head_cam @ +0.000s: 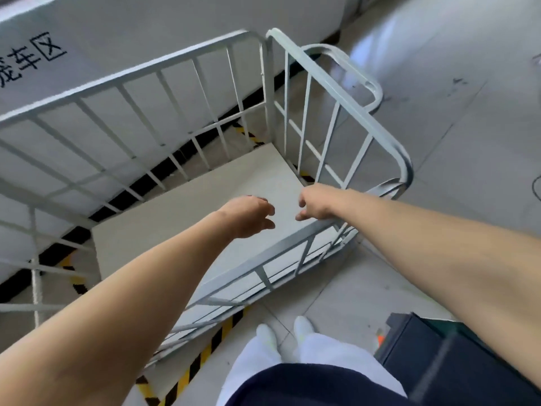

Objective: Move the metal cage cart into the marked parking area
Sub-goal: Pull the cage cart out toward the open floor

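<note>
The grey metal cage cart (345, 92) stands in front of me, seen from above, with a pale flat floor panel inside. Its far side is close to the white wall. Yellow-and-black floor tape (205, 356) runs along its near side, and more tape shows through the bars at the far corner and on the left. My left hand (248, 215) hovers over the cart's inside with its fingers loosely curled, holding nothing. My right hand (316, 203) is at the near top rail by the right corner. Its fingers are apart and not wrapped around the bar.
The wall (146, 30) carries black painted characters at the upper left and a black skirting strip. A dark box (445, 364) sits on the tiled floor by my right leg. My feet in white shoes (292, 332) stand just outside the tape.
</note>
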{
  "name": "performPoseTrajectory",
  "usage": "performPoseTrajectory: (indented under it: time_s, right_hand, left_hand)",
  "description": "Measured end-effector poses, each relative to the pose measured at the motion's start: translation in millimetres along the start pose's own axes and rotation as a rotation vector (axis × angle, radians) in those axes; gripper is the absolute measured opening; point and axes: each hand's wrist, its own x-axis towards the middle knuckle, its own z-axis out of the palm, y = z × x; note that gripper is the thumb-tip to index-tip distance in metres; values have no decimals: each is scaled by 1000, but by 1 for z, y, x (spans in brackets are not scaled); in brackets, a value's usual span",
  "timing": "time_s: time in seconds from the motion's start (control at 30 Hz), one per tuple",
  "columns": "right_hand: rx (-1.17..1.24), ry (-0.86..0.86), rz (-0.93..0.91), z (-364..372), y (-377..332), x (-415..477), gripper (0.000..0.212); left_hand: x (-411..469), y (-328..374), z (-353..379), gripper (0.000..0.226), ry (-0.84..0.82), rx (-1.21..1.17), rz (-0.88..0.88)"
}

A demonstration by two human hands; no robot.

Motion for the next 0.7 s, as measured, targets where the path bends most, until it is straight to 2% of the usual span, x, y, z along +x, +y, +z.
performPoseTrajectory:
  time_s: [0.3,0.53,0.7]
  right_hand:
    - [75,126,151,57,9,-43,53]
    - [82,237,189,80,1,-45,27]
    - [40,287,177,87,6,-35,25]
  left_hand:
    - [-33,18,42,45,-80,117,85]
    - [-45,21,65,40,-19,222,66]
    - [-38,28,72,31,41,226,32]
